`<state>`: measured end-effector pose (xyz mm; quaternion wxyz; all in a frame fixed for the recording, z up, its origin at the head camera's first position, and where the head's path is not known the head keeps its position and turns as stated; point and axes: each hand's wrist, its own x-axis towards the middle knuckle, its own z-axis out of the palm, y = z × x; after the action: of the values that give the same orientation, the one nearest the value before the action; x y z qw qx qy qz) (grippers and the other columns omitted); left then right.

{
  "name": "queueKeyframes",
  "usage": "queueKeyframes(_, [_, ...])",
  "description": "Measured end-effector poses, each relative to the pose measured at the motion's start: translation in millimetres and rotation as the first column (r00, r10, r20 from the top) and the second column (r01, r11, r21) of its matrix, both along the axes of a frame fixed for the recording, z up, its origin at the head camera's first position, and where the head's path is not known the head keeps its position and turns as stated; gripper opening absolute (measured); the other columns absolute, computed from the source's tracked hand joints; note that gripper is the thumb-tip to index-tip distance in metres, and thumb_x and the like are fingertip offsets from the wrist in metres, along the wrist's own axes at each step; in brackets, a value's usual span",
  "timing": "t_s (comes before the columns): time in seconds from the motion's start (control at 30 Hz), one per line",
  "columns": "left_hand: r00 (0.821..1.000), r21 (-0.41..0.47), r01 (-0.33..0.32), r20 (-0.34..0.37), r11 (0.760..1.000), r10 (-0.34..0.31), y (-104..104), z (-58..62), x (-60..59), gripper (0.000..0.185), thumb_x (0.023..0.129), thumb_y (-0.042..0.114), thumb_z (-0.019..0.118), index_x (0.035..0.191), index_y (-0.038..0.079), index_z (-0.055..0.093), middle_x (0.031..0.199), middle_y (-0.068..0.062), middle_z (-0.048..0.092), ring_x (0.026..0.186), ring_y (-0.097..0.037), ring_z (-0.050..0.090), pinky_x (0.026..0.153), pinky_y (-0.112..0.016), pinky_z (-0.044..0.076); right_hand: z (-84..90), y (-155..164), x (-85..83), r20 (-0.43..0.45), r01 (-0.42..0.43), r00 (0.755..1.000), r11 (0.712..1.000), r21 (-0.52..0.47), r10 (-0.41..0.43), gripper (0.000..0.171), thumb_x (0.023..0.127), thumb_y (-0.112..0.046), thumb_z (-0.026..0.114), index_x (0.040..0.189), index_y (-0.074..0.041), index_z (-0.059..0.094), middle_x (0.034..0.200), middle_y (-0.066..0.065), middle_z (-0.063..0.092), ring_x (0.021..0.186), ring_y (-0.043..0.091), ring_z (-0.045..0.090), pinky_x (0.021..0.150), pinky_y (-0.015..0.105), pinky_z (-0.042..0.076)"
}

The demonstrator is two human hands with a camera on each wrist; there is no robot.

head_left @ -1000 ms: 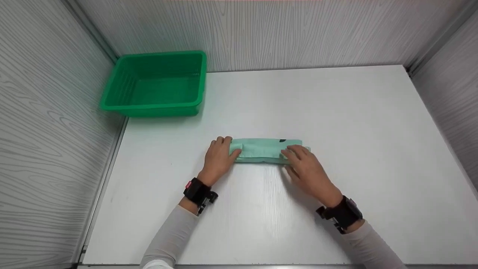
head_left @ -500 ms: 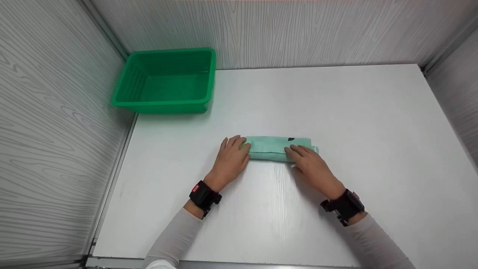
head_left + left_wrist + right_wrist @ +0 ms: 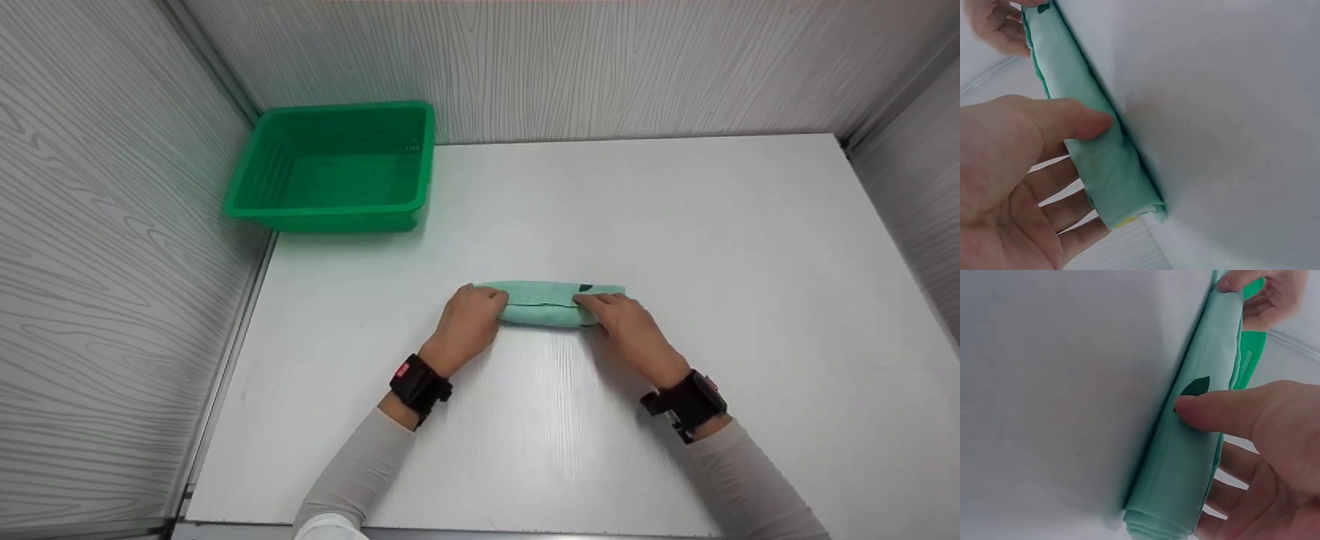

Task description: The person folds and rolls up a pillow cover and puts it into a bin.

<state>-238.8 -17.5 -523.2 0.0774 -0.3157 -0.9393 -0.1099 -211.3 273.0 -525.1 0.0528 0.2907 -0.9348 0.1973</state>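
Observation:
A mint-green cloth, folded into a long narrow roll, lies on the white table. My left hand grips its left end; in the left wrist view the thumb presses on the near side while the fingers go behind. At the right end my right hand holds the roll the same way, its thumb beside a dark green leaf-shaped mark. Stacked layers show at the roll's right end in the right wrist view. A small yellow bit peeks out at the left end.
A green plastic basket with nothing visible in it stands at the table's back left corner. Pale wood-grain panels border the back and sides. The white table ends at a front edge below the forearms.
The fingers of both hands have curled over the cloth, and it has turned from a flatter folded strip into a rounder roll. The left hand has moved right, away from the strip's outer end.

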Motion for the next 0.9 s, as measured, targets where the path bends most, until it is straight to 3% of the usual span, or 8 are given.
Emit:
queueKeyframes(0.1, [0.996, 0.017, 0.011, 0.085, 1.0, -0.012, -1, 6.8, -2.8, 0.011, 0.092, -0.005, 0.068, 0.1, 0.001, 0.07, 0.094, -0.012, 0.073, 0.087, -0.026, 0.071, 0.081, -0.041, 0.057, 4.9, 4, -0.2, 0.021, -0.024, 0.999, 1.0, 0.007, 0.023, 0.05, 0.09, 0.019, 0.068, 0.138, 0.004, 0.06, 0.126, 0.024, 0.07, 0.116, 0.042, 0.067, 0.096, 0.052, 0.056])
queueKeyframes(0.23, [0.98, 0.014, 0.015, 0.198, 1.0, -0.017, -4, 11.9, -6.4, 0.017, 0.095, 0.001, 0.064, 0.111, 0.003, 0.07, 0.099, -0.012, 0.073, 0.086, -0.027, 0.067, 0.079, -0.043, 0.056, 10.5, 10, -0.7, 0.102, -0.056, 0.993, 0.998, -0.016, 0.057, 0.05, 0.091, 0.017, 0.068, 0.139, 0.004, 0.06, 0.123, 0.023, 0.071, 0.11, 0.04, 0.07, 0.093, 0.052, 0.057])
queueKeyframes(0.47, [0.952, 0.05, 0.018, 0.306, 0.999, -0.032, -6, 11.0, -9.5, 0.025, 0.099, 0.008, 0.055, 0.121, 0.006, 0.068, 0.099, -0.009, 0.071, 0.085, -0.024, 0.059, 0.078, -0.043, 0.051, 15.5, 21, -3.6, 0.259, -0.067, 0.962, 0.994, -0.085, 0.087, 0.044, 0.099, 0.007, 0.062, 0.143, 0.0, 0.06, 0.126, 0.017, 0.072, 0.114, 0.034, 0.069, 0.097, 0.051, 0.055])
queueKeyframes(0.57, [0.932, 0.061, 0.016, 0.362, 0.998, -0.037, -7, 11.1, -12.7, 0.027, 0.099, 0.011, 0.052, 0.122, 0.006, 0.066, 0.098, -0.007, 0.068, 0.084, -0.022, 0.055, 0.079, -0.042, 0.05, 14.9, 22, -3.6, 0.234, -0.052, 0.97, 0.996, -0.076, 0.069, 0.042, 0.101, 0.004, 0.062, 0.143, 0.0, 0.06, 0.123, 0.017, 0.072, 0.112, 0.034, 0.069, 0.095, 0.051, 0.055])
queueKeyframes(0.77, [0.877, 0.105, -0.012, 0.479, 0.994, -0.04, -11, 15.2, -23.2, 0.036, 0.097, 0.016, 0.052, 0.13, 0.006, 0.063, 0.103, -0.005, 0.066, 0.087, -0.019, 0.052, 0.084, -0.04, 0.049, 7.3, 23, -5.3, 0.058, 0.011, 0.998, 0.999, -0.039, -0.008, 0.039, 0.102, -0.009, 0.068, 0.14, -0.001, 0.063, 0.114, 0.019, 0.072, 0.1, 0.037, 0.069, 0.085, 0.053, 0.056])
queueKeyframes(0.9, [0.854, 0.09, -0.01, 0.519, 0.996, -0.039, -11, 16.8, -25.0, 0.045, 0.096, 0.03, 0.061, 0.136, 0.009, 0.063, 0.115, -0.004, 0.069, 0.097, -0.019, 0.058, 0.089, -0.04, 0.051, 3.8, 27, -5.9, 0.049, 0.018, 0.999, 1.0, -0.022, -0.017, 0.046, 0.099, -0.017, 0.074, 0.141, -0.001, 0.063, 0.115, 0.019, 0.071, 0.101, 0.038, 0.068, 0.085, 0.053, 0.055])
